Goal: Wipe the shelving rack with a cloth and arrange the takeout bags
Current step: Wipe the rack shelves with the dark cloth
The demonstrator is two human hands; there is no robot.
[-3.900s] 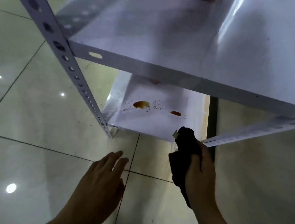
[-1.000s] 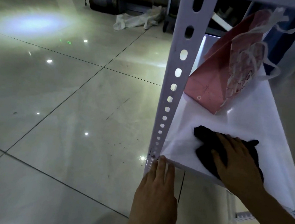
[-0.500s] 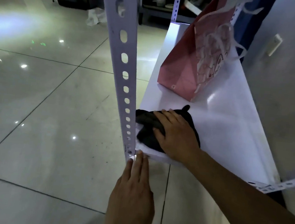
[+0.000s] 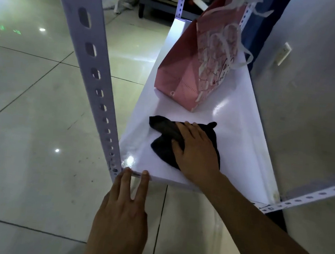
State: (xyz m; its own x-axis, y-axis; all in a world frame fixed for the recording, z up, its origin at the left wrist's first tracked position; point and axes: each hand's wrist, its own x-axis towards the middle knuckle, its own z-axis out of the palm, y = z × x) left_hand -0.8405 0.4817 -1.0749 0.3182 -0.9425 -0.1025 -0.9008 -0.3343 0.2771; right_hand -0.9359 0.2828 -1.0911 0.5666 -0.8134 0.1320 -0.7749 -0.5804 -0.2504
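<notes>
White shelf [image 4: 234,139] of the rack stands against the wall; pink takeout bag [image 4: 192,73] sits upright toward its far end. Right hand [image 4: 197,151] presses flat, fingers spread, on the dark cloth [image 4: 165,135] near the front; left hand [image 4: 124,212] touches the shelf's front edge beside the slotted post [image 4: 93,71] with straight fingers, apparently resting.

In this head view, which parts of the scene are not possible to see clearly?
- Inside of the pink bag: head view, hidden by its own walls.
- Shelf surface under the black cloth: covered by the cloth and the right hand.
- Rack post top: cut off by the upper edge.
- Left hand fingertips' grip on the shelf edge: unclear.
</notes>
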